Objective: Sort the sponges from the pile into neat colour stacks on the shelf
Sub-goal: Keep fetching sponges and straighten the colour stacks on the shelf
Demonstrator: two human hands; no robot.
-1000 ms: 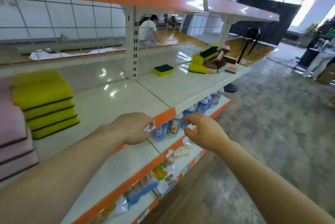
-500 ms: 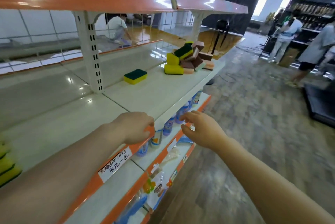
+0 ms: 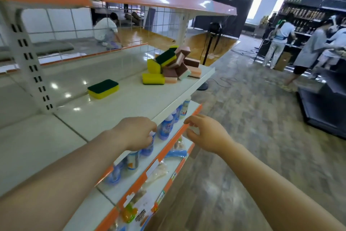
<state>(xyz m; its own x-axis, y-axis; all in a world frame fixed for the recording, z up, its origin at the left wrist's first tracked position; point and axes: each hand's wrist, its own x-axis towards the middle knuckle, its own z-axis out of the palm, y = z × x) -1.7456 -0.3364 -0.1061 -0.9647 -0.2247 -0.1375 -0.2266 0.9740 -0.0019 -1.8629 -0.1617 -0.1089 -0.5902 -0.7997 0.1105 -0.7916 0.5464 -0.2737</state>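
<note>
**Empty-handed at the shelf, with the pile ahead**

Both hands hover at the shelf's (image 3: 131, 103) front edge, low in the centre of the frame, and neither holds a sponge. The left hand (image 3: 135, 133) has its fingers loosely curled over the edge, above the bottles (image 3: 165, 127) on the tier below; whether it touches the edge cannot be told. The right hand (image 3: 204, 133) hangs just beside it off the shelf front, fingers relaxed and slightly spread, holding nothing. The two are apart.

The pile (image 3: 174, 64) sits well ahead, at the shelf's far end in the upper middle of the frame: yellow sponges with green backs tumbled against pink-and-brown ones, several tilted on edge. One yellow sponge (image 3: 103, 88) lies flat and alone, green face up, left of centre between pile and hands.

The step in hand looks like the reach toward the pile. Done well, it would mean taking a loose top piece rather than a lower one propping the others, since the heap stands near the shelf's end and could spill over it. Gripping by the long sides should let each sponge be set down square. People (image 3: 280, 43) work at racks in the upper right.
</note>
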